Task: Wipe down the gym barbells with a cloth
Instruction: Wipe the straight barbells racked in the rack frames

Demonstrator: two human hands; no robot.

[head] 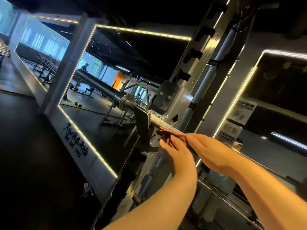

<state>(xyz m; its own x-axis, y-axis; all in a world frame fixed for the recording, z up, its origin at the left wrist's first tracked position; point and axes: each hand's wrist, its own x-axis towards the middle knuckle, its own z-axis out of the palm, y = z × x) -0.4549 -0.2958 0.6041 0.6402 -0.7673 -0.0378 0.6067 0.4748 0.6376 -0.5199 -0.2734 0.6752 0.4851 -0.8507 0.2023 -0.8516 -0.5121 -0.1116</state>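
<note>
A steel barbell (162,124) with a knurled shaft rests in the black hook of a grey rack; its dark sleeve (99,87) runs up to the left. A dark reddish cloth (167,132) lies draped over the shaft just right of the hook. My right hand (209,148) lies over the bar on the cloth, fingers stretched along it. From below, my left hand (176,153) reaches up and its fingertips pinch the hanging part of the cloth. The bar beyond my right hand is hidden.
The grey rack upright (204,52) with black pegs rises diagonally behind the bar. A large lit-edged mirror (116,67) stands to the left, reflecting benches and a distant person. Another mirror and wall posters (244,112) are at right. Dark floor lies at left.
</note>
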